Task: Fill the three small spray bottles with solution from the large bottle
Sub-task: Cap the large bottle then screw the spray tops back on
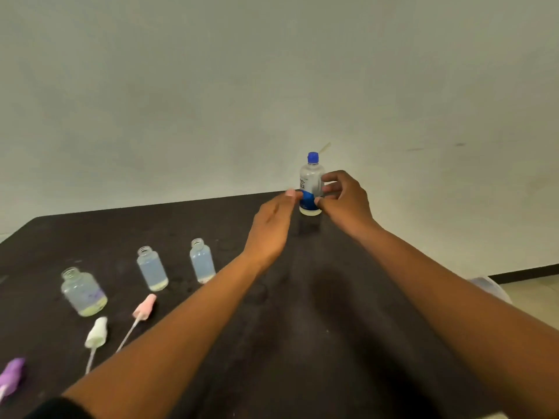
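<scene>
The large bottle point(311, 186) stands upright with its blue cap point(313, 157) on, very near the far edge of the dark table point(302, 313), right of centre. The right hand point(344, 201) has its fingers and thumb curled round the bottle's right side, over the label. The left hand point(272, 225) reaches in from the left with straight fingers point(290, 195); their tips lie at the bottle's left side, though whether they touch it cannot be told.

Both forearms stretch across the middle of the table, and the surface between and under them is bare and dark. Behind the bottle a plain wall point(272, 86) rises just past the table's edge.

To the left, well apart from the large bottle, three small spray bottles stand uncapped and upright, each holding pale liquid: the near-left one point(83, 293), the middle one point(151, 269) and the right one point(202, 261), which is just beside the left forearm. Nearer, their spray heads lie on their sides: a pink one point(145, 305), a white one point(96, 332) and a purple one point(12, 375) at the table's left edge. Floor point(532, 294) shows at the far right.
</scene>
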`<state>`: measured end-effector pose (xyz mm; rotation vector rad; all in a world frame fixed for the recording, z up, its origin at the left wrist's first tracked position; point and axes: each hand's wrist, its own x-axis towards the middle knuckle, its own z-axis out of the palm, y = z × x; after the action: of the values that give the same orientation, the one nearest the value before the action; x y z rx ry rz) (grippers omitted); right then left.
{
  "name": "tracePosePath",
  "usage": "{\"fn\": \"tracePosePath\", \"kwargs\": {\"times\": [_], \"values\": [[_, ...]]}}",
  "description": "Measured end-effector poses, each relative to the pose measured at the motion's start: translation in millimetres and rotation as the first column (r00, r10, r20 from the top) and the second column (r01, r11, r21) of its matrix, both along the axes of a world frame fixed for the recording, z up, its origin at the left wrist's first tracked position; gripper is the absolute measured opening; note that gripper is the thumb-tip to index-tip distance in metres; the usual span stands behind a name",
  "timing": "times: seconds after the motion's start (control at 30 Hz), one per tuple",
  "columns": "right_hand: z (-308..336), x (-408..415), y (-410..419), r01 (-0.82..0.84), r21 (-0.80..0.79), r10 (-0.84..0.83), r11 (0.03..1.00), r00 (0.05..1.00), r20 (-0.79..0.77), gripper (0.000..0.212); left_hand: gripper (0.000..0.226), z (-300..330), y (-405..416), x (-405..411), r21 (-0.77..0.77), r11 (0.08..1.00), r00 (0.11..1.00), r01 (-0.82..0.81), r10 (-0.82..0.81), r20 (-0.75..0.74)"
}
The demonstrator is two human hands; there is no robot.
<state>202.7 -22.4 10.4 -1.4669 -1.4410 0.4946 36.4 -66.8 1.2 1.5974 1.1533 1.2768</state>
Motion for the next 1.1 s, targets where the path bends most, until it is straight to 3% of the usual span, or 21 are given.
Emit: {"fn": "tracePosePath", "kwargs": {"times": [0.13,0.3,0.47,0.67,0.87,1.1], "values": [[-1,-37,-55,-0.182,0.043,0.184,0.982,0.981,-0.057,0.030,0.019,-5,-71,-40,0.241,0.970,0.984,-0.031,0.072,-0.166],[-9,-90,-96,-0.403,0.021,0.403,0.915,0.915,-0.026,0.029,0.013,-8,-126,-104,0.305,0.939,0.890,-0.157,0.268,-0.368],[-27,-137,-103,-0.432,-0.036,0.433,0.901,0.901,0.029,0.049,0.005,-12,-144,-172,0.327,0.886,0.605,-0.328,0.463,-0.648],[-47,-168,-84,-0.397,-0.098,0.404,0.913,0.912,0.068,0.073,0.025,-18,-143,-207,0.374,0.830,0.296,-0.415,0.512,-0.807],[-66,-180,-71,-0.372,-0.120,0.386,0.920,0.915,0.118,0.069,0.027,-29,-133,-211,0.302,0.826,0.247,-0.476,0.455,-0.856],[-80,-187,-65,-0.372,-0.053,0.374,0.927,0.927,0.038,0.044,0.024,-40,-125,-213,0.269,0.841,0.243,-0.469,0.416,-0.876]]}}
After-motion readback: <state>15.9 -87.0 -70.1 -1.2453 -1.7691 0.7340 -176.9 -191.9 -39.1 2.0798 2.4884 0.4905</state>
